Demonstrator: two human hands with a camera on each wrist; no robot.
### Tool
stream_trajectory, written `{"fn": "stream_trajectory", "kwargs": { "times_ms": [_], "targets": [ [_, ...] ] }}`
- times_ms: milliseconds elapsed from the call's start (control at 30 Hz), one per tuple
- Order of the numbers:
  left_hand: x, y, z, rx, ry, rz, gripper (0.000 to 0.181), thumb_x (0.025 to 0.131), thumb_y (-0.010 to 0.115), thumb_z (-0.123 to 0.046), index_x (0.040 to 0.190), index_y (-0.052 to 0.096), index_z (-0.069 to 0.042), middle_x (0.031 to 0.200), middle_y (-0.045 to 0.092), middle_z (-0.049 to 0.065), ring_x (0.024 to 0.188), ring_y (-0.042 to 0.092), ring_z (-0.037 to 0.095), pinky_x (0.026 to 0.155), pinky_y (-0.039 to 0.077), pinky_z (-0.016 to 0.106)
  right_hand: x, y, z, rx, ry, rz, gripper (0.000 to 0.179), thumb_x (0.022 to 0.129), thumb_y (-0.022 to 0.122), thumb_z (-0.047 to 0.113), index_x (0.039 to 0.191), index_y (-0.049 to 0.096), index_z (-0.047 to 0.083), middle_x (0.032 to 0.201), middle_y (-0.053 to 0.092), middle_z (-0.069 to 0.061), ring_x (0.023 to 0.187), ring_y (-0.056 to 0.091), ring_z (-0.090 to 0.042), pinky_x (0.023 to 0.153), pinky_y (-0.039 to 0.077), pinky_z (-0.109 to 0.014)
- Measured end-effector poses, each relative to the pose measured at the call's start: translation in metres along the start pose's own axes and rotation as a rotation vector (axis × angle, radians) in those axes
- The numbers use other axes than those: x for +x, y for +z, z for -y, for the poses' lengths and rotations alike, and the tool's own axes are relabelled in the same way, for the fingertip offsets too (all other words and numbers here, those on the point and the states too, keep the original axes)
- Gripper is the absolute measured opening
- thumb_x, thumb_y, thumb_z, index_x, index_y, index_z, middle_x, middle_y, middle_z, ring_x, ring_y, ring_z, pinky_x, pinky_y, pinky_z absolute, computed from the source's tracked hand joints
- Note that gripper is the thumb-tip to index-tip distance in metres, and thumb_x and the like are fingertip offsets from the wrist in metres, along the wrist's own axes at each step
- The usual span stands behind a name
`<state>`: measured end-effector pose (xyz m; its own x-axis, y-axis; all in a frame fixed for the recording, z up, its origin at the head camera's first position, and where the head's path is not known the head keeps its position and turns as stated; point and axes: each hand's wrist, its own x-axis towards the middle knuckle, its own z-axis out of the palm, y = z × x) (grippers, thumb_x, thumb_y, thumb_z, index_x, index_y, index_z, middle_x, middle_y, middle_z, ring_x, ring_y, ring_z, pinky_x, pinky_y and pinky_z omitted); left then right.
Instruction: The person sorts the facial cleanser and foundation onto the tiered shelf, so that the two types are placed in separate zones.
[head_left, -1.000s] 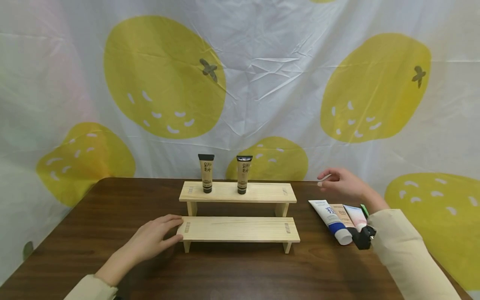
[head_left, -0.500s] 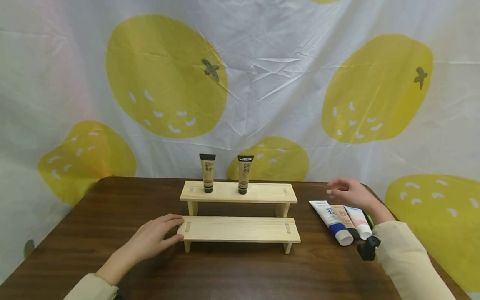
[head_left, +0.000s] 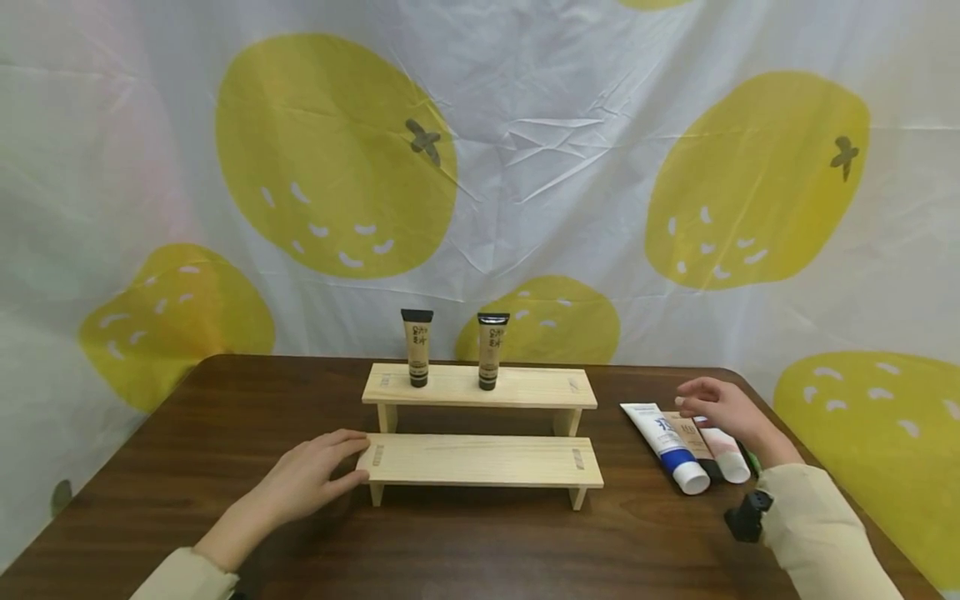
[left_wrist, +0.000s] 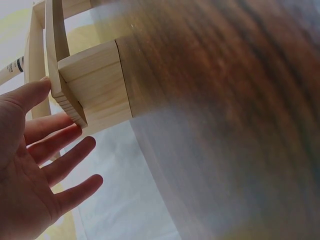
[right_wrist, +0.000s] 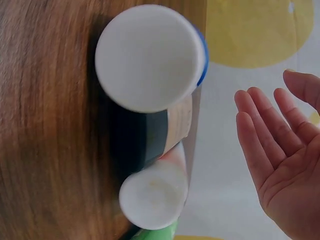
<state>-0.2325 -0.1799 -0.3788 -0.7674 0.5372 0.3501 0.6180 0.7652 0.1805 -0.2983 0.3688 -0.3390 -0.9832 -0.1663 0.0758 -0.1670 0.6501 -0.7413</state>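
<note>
My left hand [head_left: 306, 477] touches the left end of the lower wooden shelf [head_left: 480, 458], thumb and fingertips at the board's corner. In the left wrist view its fingers are spread. My right hand [head_left: 723, 412] hovers over the tubes lying at the right, fingers loosely bent and holding nothing. Under and beside it are a white tube with a blue band [head_left: 670, 450], a beige BB cream tube [head_left: 690, 431] with a black cap, and a pink-and-white tube [head_left: 726, 457]. A green item [right_wrist: 156, 234] lies beyond them, mostly hidden.
On the upper wooden shelf [head_left: 532, 385] two beige tubes, a left one [head_left: 417, 350] and a right one [head_left: 489, 354], stand upright on black caps. The dark wooden table [head_left: 300, 550] ends at a white curtain [head_left: 540, 183] printed with yellow fruit.
My right hand has come down and slightly right, from behind the lying tubes to over them. My left hand stays at the lower shelf's end.
</note>
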Motion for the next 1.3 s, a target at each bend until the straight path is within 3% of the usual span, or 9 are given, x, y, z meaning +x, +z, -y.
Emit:
{"fn": "stream_trajectory", "kwargs": {
  "times_ms": [400,733,1000,1300],
  "targets": [
    [0.001,0.0,-0.002,0.0,0.009,0.003,0.045,0.086,0.055,-0.039,0.112,0.06,-0.002,0.112,0.055,0.009,0.097,0.055,0.025,0.076,0.044,0.042,-0.007,-0.004,-0.018,0.006,0.125,0.021,0.049,0.091,0.051,0.023,0.118,0.038,-0.016,0.11,0.049,-0.032,0.096,0.053,-0.04,0.075,0.047,-0.043],
    [0.003,-0.001,-0.003,-0.002,0.002,0.004,0.045,0.086,0.055,-0.039,0.113,0.059,-0.003,0.112,0.055,0.008,0.098,0.055,0.024,0.077,0.044,0.042,-0.009,-0.006,-0.025,-0.01,0.215,0.014,0.044,0.092,0.044,0.018,0.119,0.037,-0.016,0.113,0.042,-0.036,0.095,0.052,-0.041,0.072,0.048,-0.039],
    [0.003,0.001,-0.001,0.006,0.009,-0.012,0.044,0.085,0.057,-0.038,0.112,0.06,-0.003,0.112,0.055,0.008,0.097,0.055,0.024,0.076,0.044,0.042,-0.005,-0.003,-0.027,-0.052,0.234,0.03,0.04,0.09,0.044,0.014,0.116,0.039,-0.016,0.106,0.046,-0.035,0.089,0.053,-0.037,0.068,0.049,-0.039],
    [0.002,-0.001,-0.001,-0.001,0.005,-0.004,0.045,0.086,0.055,-0.039,0.112,0.06,-0.003,0.112,0.055,0.009,0.097,0.055,0.024,0.076,0.044,0.042,-0.005,0.001,-0.025,-0.017,0.242,-0.006,0.038,0.088,0.045,0.007,0.117,0.038,-0.017,0.097,0.052,-0.03,0.08,0.056,-0.026,0.064,0.05,-0.034]
  ]
}}
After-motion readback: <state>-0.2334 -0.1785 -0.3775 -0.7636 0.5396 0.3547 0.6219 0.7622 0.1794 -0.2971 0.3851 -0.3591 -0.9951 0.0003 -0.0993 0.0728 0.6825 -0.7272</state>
